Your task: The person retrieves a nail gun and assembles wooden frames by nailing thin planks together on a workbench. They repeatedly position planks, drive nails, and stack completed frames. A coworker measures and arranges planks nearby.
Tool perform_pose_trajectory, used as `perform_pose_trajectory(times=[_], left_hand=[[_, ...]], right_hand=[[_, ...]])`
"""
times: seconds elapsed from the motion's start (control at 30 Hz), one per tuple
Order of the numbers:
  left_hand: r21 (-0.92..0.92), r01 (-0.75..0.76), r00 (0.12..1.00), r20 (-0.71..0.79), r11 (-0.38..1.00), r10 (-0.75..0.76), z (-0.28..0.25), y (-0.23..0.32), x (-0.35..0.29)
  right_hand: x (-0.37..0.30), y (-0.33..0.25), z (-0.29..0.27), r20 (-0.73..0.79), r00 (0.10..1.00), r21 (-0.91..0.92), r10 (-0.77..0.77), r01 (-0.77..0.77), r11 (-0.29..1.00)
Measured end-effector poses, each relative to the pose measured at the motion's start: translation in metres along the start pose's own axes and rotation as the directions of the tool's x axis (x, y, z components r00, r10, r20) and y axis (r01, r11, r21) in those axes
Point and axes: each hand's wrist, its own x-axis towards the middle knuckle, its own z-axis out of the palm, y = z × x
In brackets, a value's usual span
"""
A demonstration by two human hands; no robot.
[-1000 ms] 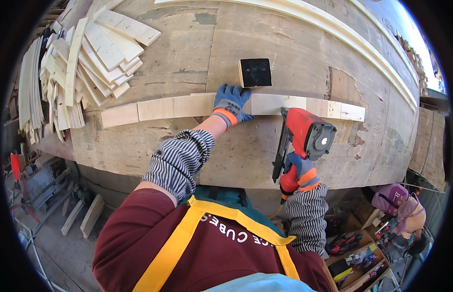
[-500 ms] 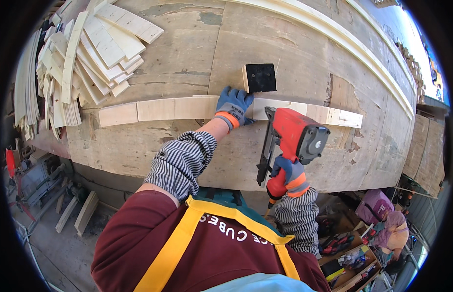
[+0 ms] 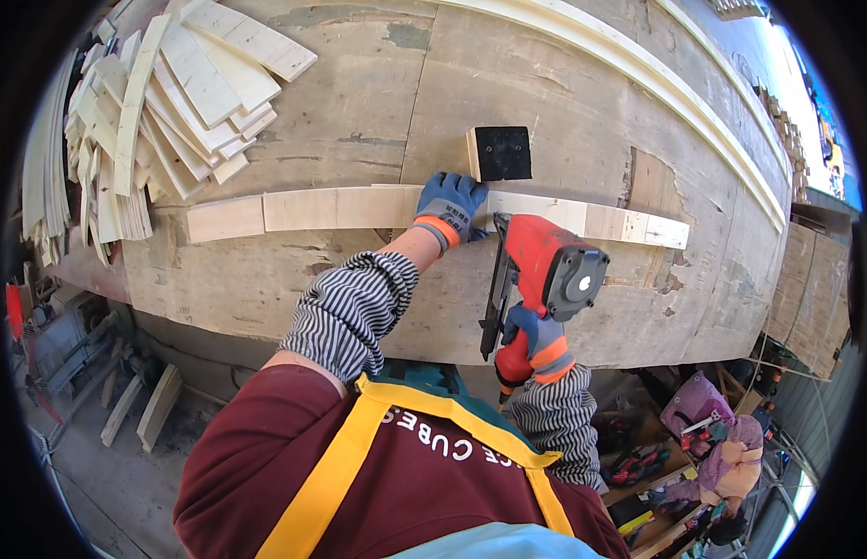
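A long row of pale wooden strips (image 3: 340, 209) lies crosswise on the worktable, its pieces meeting end to end. My left hand (image 3: 449, 203), in a blue-grey glove with an orange cuff, grips the row near its middle, its fingers over the far edge. My right hand (image 3: 538, 337), gloved alike, is closed round the handle of a red nail gun (image 3: 550, 261). The gun's nose is at the row's near edge, just right of my left hand; whether it touches the wood I cannot tell. Beyond my left fingers stands a wooden block with a black top (image 3: 503, 153).
A fanned pile of loose boards (image 3: 196, 84) covers the table's far left. Long wooden battens (image 3: 629, 70) run along the far right of the worn plywood table (image 3: 340, 279). Below its right edge are boxes of tools and a purple bag (image 3: 699, 402).
My right hand has moved the nail gun slightly left, bringing it closer to my left hand. My left hand keeps its hold on the wooden strip.
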Motion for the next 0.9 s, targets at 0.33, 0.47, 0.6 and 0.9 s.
perform_pose_trajectory(times=[0.33, 0.47, 0.6, 0.9], left_hand=[[-0.004, -0.006, 0.999, 0.031, 1.0, 0.006, 0.01, -0.002, 0.001], [0.051, -0.042, 0.999, -0.003, 0.998, 0.042, 0.007, -0.005, 0.001], [0.103, 0.06, 0.982, -0.186, 0.993, -0.04, 0.014, -0.02, -0.031], [0.046, 0.096, 0.992, -0.083, 0.994, -0.092, 0.017, -0.068, -0.045]], right_hand=[[0.0, 0.009, 0.005, -0.004, 1.0, -0.059, 0.007, -0.007, 0.998], [-0.004, 0.014, 0.005, -0.002, 1.0, -0.089, -0.004, 0.004, 0.996], [-0.009, 0.014, 0.011, -0.049, 0.996, -0.164, -0.081, 0.072, 0.984], [-0.029, 0.022, -0.01, -0.188, 0.982, -0.09, 0.021, -0.039, 0.995]])
